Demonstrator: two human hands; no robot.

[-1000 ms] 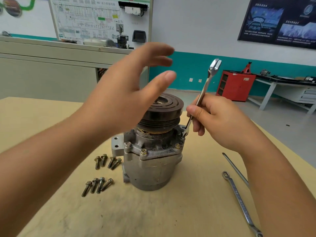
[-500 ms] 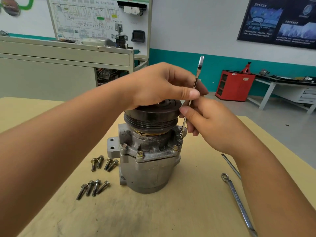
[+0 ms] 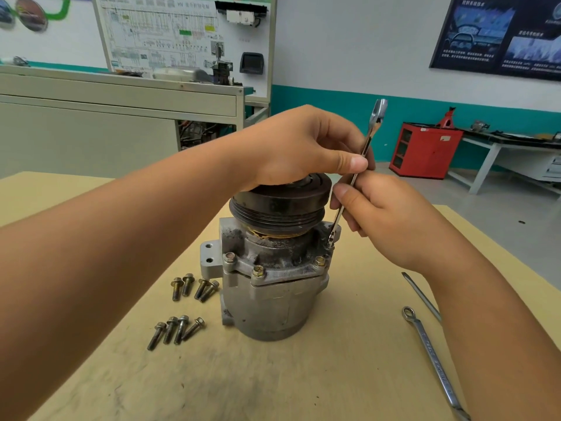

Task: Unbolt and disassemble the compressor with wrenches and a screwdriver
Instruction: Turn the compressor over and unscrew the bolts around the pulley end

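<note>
Unbolting, I judge: my right hand [image 3: 394, 226] pinches the wrench [image 3: 362, 153] seated on a bolt [image 3: 329, 243] at the right of the compressor [image 3: 267, 305]; my left hand [image 3: 297, 147] clasps its pulley [image 3: 279, 205]. Next calls for steady turning.

The left forearm is stretched in from the lower left. The left hand [image 3: 297, 147] is laid palm-down on the pulley [image 3: 279, 205], with fingers curled over its far edge and thumb pointed right. The right arm is brought in from the lower right. The wrench [image 3: 365, 147] is pinched at mid-shank by the right hand [image 3: 385, 220], between thumb and curled fingers.
</note>
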